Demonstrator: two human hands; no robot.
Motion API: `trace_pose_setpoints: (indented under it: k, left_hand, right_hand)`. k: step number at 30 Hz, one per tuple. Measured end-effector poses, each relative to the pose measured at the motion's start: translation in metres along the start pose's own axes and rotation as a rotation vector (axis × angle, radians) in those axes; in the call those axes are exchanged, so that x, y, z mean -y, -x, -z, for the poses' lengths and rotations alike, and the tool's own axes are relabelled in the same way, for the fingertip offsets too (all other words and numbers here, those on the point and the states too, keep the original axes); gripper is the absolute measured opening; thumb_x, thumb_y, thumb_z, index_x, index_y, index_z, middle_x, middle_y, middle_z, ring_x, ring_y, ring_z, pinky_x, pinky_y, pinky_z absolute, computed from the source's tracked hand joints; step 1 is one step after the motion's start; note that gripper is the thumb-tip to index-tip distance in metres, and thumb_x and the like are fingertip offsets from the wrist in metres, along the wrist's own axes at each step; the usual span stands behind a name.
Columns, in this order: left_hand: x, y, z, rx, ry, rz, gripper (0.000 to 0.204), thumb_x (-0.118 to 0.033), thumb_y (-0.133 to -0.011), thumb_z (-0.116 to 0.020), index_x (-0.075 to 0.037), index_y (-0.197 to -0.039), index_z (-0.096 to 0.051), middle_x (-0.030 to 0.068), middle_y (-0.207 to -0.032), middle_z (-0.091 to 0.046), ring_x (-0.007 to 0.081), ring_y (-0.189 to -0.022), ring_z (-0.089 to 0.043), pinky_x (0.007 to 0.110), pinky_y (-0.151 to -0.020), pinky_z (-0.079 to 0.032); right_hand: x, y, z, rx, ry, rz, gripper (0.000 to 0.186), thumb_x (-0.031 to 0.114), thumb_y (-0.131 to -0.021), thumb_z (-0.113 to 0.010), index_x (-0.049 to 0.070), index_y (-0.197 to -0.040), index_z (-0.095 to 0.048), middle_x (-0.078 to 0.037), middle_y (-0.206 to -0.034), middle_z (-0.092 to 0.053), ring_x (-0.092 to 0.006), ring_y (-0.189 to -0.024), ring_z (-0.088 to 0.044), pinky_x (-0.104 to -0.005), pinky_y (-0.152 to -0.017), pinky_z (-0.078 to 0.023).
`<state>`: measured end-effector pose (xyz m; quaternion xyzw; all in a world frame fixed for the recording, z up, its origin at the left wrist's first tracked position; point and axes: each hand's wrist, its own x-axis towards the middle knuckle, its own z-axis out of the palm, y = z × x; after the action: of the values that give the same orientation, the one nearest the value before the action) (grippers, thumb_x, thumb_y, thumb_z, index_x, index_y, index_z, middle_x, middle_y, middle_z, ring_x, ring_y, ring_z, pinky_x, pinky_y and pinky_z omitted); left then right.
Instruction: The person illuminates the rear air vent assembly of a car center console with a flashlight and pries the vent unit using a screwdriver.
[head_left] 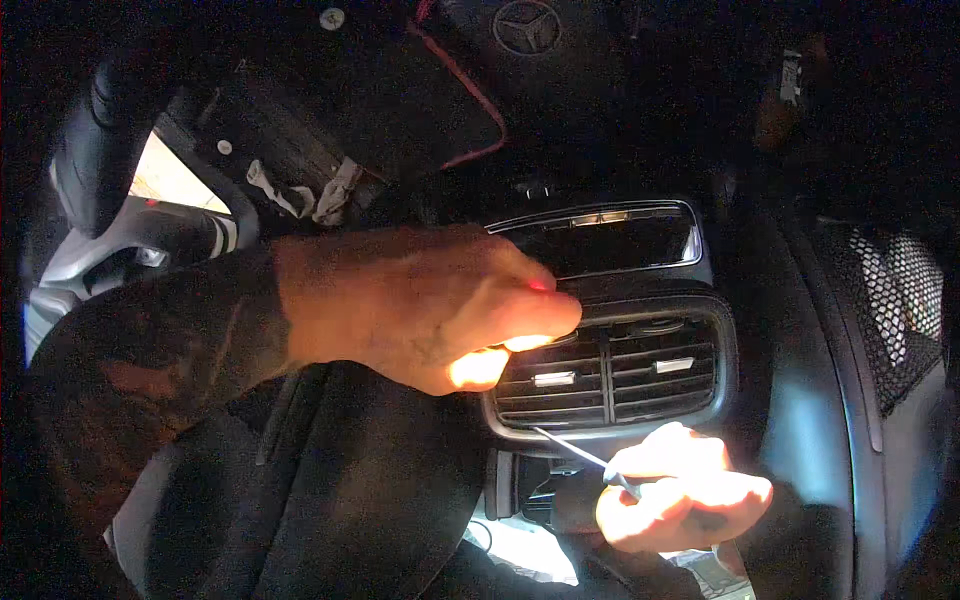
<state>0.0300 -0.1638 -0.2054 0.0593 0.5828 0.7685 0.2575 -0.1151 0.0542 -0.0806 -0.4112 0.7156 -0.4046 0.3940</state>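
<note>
A double air vent with dark slats and two silver tabs sits in the rear of a car's centre console. My left hand reaches across from the left with fingers curled at the vent's upper left edge. Bright light falls from beneath its fingers, but whatever it grips is hidden. In my right hand, below the vent, is a thin screwdriver. Its tip meets the lower edge of the vent's frame, left of the middle. Strong glare washes out the right fingers.
Above the vent lies a glossy black panel with a chrome rim. Dark seats flank the console, and a mesh pocket hangs at the right. Crumpled pale strips lie at the upper left. A bright white sheet-like thing shows below.
</note>
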Motion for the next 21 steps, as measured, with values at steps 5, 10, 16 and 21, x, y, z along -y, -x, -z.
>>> trace_pose_setpoints:
  k: [5,10,16,21]
  left_hand:
    - [0.004,-0.008,-0.002,-0.013,0.004,-0.041,0.021,-0.008,-0.083,-0.068,-0.003,-0.097,-0.053,0.0139,-0.085,-0.054,0.0361,-0.078,-0.063,0.046,-0.064,-0.052]
    - [-0.001,-0.006,-0.004,-0.049,-0.073,0.019,0.021,-0.01,-0.082,-0.068,-0.005,-0.093,-0.05,0.0134,-0.081,-0.052,0.0363,-0.075,-0.062,0.046,-0.062,-0.051]
    - [-0.002,-0.002,0.0,-0.065,-0.035,0.011,0.021,-0.009,-0.083,-0.068,-0.006,-0.091,-0.049,0.0136,-0.08,-0.051,0.0368,-0.074,-0.061,0.046,-0.062,-0.05]
    - [-0.005,-0.028,-0.007,-0.085,-0.053,-0.099,0.021,-0.008,-0.082,-0.069,-0.005,-0.09,-0.05,0.0109,-0.078,-0.049,0.0324,-0.07,-0.059,0.044,-0.061,-0.049]
  right_hand:
    - [0.006,-0.009,-0.003,-0.182,0.004,-0.063,0.032,0.011,-0.077,-0.062,-0.002,-0.095,-0.039,-0.007,-0.051,-0.061,-0.0138,-0.037,-0.051,-0.0275,-0.036,-0.04]
    - [0.004,0.01,0.0,-0.148,-0.336,-0.194,0.049,0.007,-0.072,-0.088,0.006,-0.113,-0.061,-0.02,-0.088,-0.073,-0.0246,-0.066,-0.071,-0.0348,-0.055,-0.056]
    - [0.009,0.009,-0.02,-0.299,-0.358,-0.247,0.033,0.004,-0.075,-0.082,0.005,-0.103,-0.064,-0.012,-0.075,-0.071,-0.0234,-0.062,-0.07,-0.0314,-0.054,-0.055]
    - [0.024,0.018,-0.027,-0.622,-0.169,-0.361,0.023,0.009,-0.077,-0.077,0.009,-0.093,-0.06,-0.009,-0.069,-0.07,-0.0212,-0.056,-0.067,-0.0297,-0.053,-0.053]
